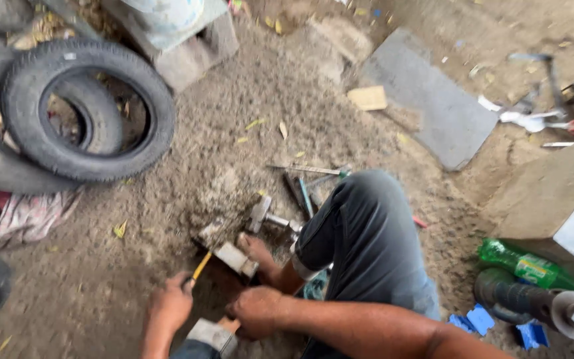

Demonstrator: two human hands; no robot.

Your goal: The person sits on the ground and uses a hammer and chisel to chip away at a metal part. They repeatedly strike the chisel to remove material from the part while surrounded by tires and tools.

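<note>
My left hand (171, 304) is closed around a thin yellow-handled tool (200, 266) whose tip points at a small grey metal block (235, 257) on the sandy ground. My right hand (257, 310) is a fist on a short wooden handle (228, 324) with a grey metal hammer head (208, 334) at the bottom edge. My bare foot (255, 248) rests beside the block, and my bent knee in dark trousers (367, 233) rises to its right. Blur hides the tool's tip.
Stacked black tyres (84, 110) lie at the left over a pink rag (31, 216). Another hammer (262, 213) and loose tools (307, 179) lie beyond the block. Further right are a grey slab (433, 106), a green bottle (523, 264), a round power tool (539, 302) and a wooden box (553, 193).
</note>
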